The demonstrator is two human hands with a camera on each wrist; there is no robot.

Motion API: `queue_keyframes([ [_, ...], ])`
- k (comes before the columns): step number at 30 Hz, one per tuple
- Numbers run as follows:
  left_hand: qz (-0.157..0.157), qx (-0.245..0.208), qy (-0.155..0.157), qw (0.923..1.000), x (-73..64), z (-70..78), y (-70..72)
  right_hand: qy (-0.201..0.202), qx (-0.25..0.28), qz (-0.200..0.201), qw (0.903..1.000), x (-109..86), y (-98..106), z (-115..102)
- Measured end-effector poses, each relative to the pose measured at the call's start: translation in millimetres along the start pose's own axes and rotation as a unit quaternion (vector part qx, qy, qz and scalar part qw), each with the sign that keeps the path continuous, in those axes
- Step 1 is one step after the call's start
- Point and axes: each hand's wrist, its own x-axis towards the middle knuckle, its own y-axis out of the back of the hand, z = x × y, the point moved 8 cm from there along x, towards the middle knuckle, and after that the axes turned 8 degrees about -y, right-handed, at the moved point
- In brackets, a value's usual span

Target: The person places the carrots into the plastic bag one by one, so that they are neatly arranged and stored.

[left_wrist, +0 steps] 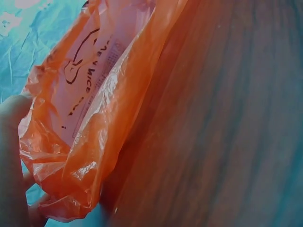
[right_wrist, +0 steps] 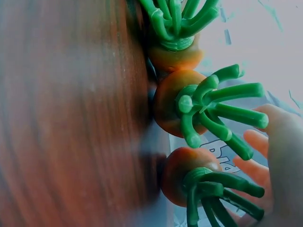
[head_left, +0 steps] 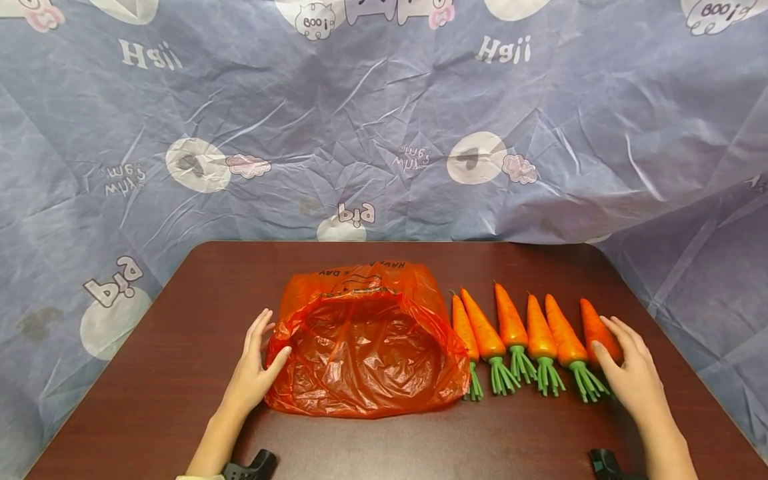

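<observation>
Both hands [head_left: 257, 365] released, at opposite ends of the layout

I have my left hand at the left side of the bag [head_left: 366, 353], fingers loosely bent and apart, thumb over the rim; how firmly it touches the plastic, I can't tell. My right hand [head_left: 637, 373] is spread at the rightmost carrot [head_left: 594, 327], thumb on one side, fingers on the other, gripping nothing; I can't make out whether skin meets carrot.

The bag lies left of the carrots [head_left: 541, 337], its mouth gaping toward me. Its right rim overlaps the leftmost carrot [head_left: 465, 327] from my angle, so I get no gap there. All six carrots lie in a row, tips away, greens toward me. The second and third have a narrow strip of wood between them; the fourth and fifth sit tightly side by side.

For moving, my widest stretch of table [head_left: 150, 373] runs from the left hand to the left edge. On the right, the hand sits much nearer the edge. Behind bag and carrots a shallower band reaches the far edge, backed by a printed cloth [head_left: 372, 113].

The table's near edge is cut off, as are the black wrist mounts [head_left: 258, 465]. The right hand hides the rightmost greens from the head camera, though the right wrist view shows them. That view crops its top carrot, and the left one blurs the wood.
</observation>
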Motion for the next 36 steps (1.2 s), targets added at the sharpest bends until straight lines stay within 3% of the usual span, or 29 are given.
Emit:
queue_keyframes([
  [9,0.002,-0.015,0.002,0.9999,-4.1,0.5,-4.2,-0.008,-0.004,-0.041,0.9991,-1.5,-11,9],
  [23,-0.009,-0.011,0.016,0.9998,-6.0,-5.8,-6.8,-0.047,-0.005,-0.056,0.9973,-3.0,-20,26],
  [36,-0.032,-0.020,0.015,0.9992,-4.2,-5.6,-8.5,-0.118,-0.022,-0.049,0.9916,-6.1,-10,39],
])
